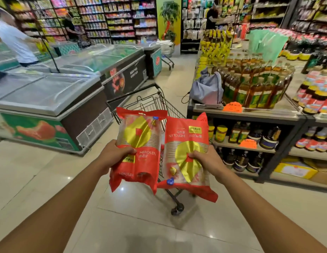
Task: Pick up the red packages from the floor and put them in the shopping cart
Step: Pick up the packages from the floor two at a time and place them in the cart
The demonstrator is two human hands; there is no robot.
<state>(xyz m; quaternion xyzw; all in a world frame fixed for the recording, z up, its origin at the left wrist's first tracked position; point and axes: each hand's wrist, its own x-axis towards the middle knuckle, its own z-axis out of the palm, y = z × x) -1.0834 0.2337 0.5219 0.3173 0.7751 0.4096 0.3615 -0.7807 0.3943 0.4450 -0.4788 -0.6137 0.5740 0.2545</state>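
Red packages block the shopping cart between freezer and shelf.

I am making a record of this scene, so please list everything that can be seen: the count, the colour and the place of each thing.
red packages: two, red with gold circles, held side by side above the cart; second one.
shopping cart: one, dark wire, on the floor behind the packages.
chest freezers: a row, grey lids, left side.
oil bottles: many, amber, on the right display shelf.
drawstring bag: one, grey-blue, on that shelf's left end.
price tags: two, orange, on the shelf edges.
other person: one, white shirt, at the far-left freezer.
left hand: grips the left package.
right hand: grips the right package.
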